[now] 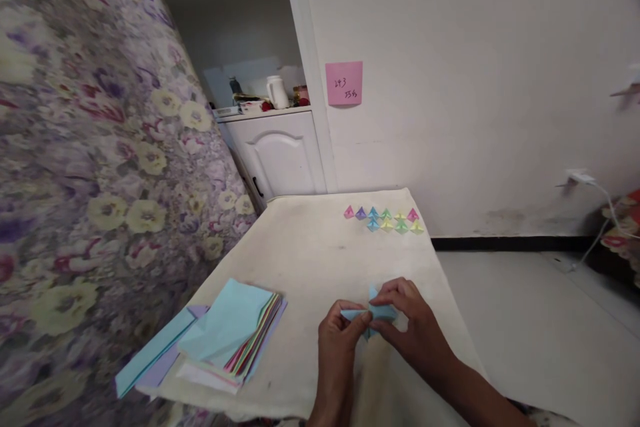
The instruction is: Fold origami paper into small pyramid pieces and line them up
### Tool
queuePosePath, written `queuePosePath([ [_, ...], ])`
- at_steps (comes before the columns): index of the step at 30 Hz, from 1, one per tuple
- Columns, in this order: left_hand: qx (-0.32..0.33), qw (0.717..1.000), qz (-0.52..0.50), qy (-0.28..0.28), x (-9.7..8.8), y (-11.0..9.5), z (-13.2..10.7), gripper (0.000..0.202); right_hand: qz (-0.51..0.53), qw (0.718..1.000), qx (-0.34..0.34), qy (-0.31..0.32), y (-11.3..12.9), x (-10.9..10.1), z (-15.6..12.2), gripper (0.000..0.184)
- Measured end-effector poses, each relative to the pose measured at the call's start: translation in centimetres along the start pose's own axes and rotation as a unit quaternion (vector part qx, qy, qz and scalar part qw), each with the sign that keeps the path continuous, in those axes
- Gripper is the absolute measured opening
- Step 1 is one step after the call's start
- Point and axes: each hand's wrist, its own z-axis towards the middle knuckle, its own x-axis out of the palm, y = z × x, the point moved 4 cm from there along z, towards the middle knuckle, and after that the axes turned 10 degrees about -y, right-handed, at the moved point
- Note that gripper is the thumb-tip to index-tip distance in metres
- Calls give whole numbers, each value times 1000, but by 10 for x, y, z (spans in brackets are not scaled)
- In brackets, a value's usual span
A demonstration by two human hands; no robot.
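Observation:
A light-blue folded paper piece [383, 312] with several pointed flaps is held up over the near right part of the table. My left hand [343, 327] pinches its left flap between thumb and fingers. On the other side, my right hand [407, 320] grips the right part, thumb below and fingers above. Fingers hide some of the folds. At the far right of the table, small folded paper shapes [387, 214] in pink, purple, blue, green and yellow sit in two rows.
A stack of coloured paper sheets [225, 320] lies at the table's left, with blue and purple strips [155, 350] jutting over the edge. The cloth-covered table [300, 240] meets the wall behind. A floral curtain [100, 180] hangs left. A pink note [344, 83] is on the wall.

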Motion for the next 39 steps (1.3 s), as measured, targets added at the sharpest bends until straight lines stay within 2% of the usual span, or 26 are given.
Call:
queuePosePath([
  [7, 18, 1000, -1, -2, 1, -8, -3, 16, 55, 994, 82, 44, -6, 5, 0, 3],
  [17, -7, 1000, -3, -4, 1, -4, -3, 16, 167, 957, 220, 88, -21, 12, -3, 10],
  [28, -18, 999, 39, 10, 7, 1, -6, 24, 117, 962, 224, 99, -28, 11, -1, 8],
  [32, 2, 998, 65, 10, 4, -1, -2, 28, 104, 963, 223, 105, -30, 11, -1, 9],
  [39, 40, 990, 134, -9, 1, -1, 0, 36, 134, 948, 257, 131, -36, 12, -2, 7],
])
